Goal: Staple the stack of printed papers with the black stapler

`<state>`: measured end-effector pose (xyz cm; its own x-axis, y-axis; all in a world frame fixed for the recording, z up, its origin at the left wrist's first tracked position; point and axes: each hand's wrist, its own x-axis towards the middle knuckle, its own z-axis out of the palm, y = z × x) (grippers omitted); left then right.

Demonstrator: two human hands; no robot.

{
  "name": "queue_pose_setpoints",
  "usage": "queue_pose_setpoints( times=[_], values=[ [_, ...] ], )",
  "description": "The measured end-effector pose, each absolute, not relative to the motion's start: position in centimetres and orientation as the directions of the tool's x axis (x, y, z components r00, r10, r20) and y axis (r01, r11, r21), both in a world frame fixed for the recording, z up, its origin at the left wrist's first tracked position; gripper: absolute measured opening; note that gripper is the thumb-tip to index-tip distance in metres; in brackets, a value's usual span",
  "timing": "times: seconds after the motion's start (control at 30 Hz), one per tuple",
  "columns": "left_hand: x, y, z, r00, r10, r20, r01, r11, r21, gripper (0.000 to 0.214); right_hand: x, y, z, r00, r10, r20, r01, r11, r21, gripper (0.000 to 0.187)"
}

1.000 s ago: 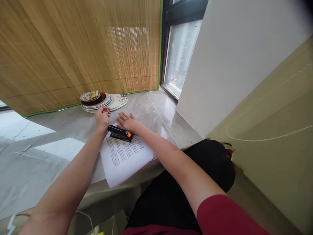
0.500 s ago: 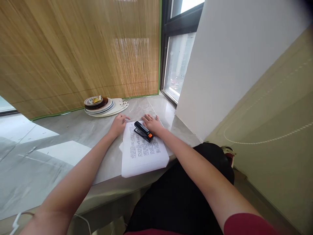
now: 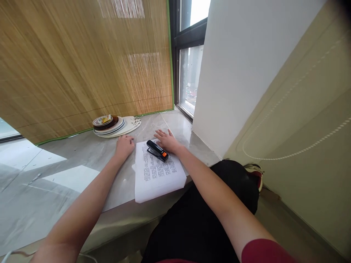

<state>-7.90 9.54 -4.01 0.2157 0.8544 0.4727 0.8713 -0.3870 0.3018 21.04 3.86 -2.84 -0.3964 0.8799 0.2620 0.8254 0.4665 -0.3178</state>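
A black stapler (image 3: 157, 151) with an orange patch at its near end lies slantwise on a stack of printed white paper (image 3: 159, 188). My right hand (image 3: 168, 141) rests palm down at the far right part of the paper, just beside the stapler, its fingers spread and holding nothing. On the grey countertop, left of the paper's far corner, lies my left hand (image 3: 125, 147). Its fingers are curled in loosely with nothing visible in them, and it is apart from the stapler. The paper's near edge reaches the counter's front edge.
Several stacked plates (image 3: 109, 126) stand at the back, a small yellow packet (image 3: 106, 119) on top. Behind them hangs a bamboo blind (image 3: 82, 65). A white wall (image 3: 227, 73) and window frame (image 3: 189, 36) bound the right. My black-clad leg (image 3: 192, 226) is below the counter's edge.
My left hand has drawn back leftward from the paper's corner, its outstretched finger curling in. My right hand stays spread beside the stapler. The camera view has shifted slightly.
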Motion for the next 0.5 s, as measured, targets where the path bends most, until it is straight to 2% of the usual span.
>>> queue_pose_setpoints(
  times=[0.07, 0.13, 0.23, 0.33, 0.43, 0.5],
  values=[
    [-7.3, 8.9, -3.4, 0.211, 0.815, 0.539, 0.855, -0.422, 0.303, 0.021, 22.0, 2.9, -1.6, -0.281, 0.885, 0.371, 0.786, 0.434, -0.440, 0.042],
    [-6.5, 8.2, -2.9, 0.265, 0.788, 0.556, 0.799, -0.502, 0.330, 0.023, 23.0, 1.5, -0.2, -0.252, 0.885, 0.392, 0.676, 0.451, -0.583, 0.033],
    [-5.2, 7.2, -2.6, 0.458, 0.764, 0.455, 0.647, -0.637, 0.418, 0.026, 24.0, -0.7, 1.2, -0.484, 0.841, 0.241, 0.516, 0.497, -0.698, 0.034],
    [-4.4, 6.8, -2.8, 0.607, 0.727, 0.321, 0.585, -0.682, 0.439, 0.023, 24.0, -2.0, 1.5, -0.610, 0.782, 0.124, 0.559, 0.537, -0.632, 0.048],
    [-4.4, 6.7, -3.1, 0.637, 0.733, 0.239, 0.627, -0.673, 0.392, 0.023, 23.3, -2.2, 1.1, -0.564, 0.808, 0.169, 0.651, 0.561, -0.512, 0.026],
    [-4.5, 6.7, -3.1, 0.626, 0.744, 0.234, 0.650, -0.664, 0.370, 0.026, 23.0, -1.8, 0.6, -0.530, 0.819, 0.221, 0.668, 0.564, -0.485, 0.012]
  ],
)
